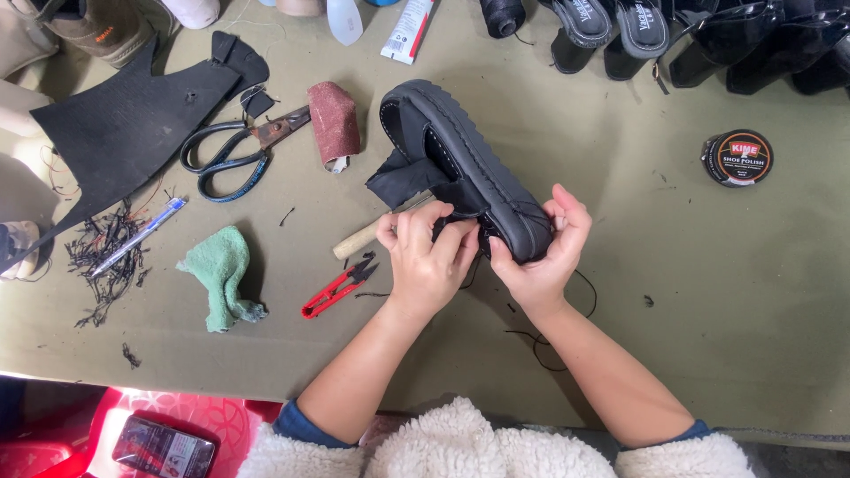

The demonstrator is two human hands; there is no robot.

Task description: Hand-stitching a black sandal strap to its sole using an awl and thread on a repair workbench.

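We are holding a black shoe [469, 159] between our 2 hands, sole turned up and toe pointing away from us, just above the olive-green table [708, 292]. Our left hand [428, 257] is closing its fingers around the near end of the shoe, pinching the upper where a strap flap is hanging loose to the left. Our right hand [543, 252] is curling around the heel end, thumb on 1 side and fingers on the other, gripping it firmly. A black thread [567, 327] is trailing from under our hands across the table toward us, so we are judging that stitching along the sole edge is under way; white stitch marks are showing near the toe, but we cannot tell how much of the rim is sewn or left. We cannot see a needle.

Red thread snips [336, 288] are lying just beside our left wrist, and a wooden handle [367, 235] is poking out from under the shoe. Farther left are large scissors [235, 150], a roll of sandpaper [334, 119], a green rag [221, 274] and a sheet of black rubber [124, 124].
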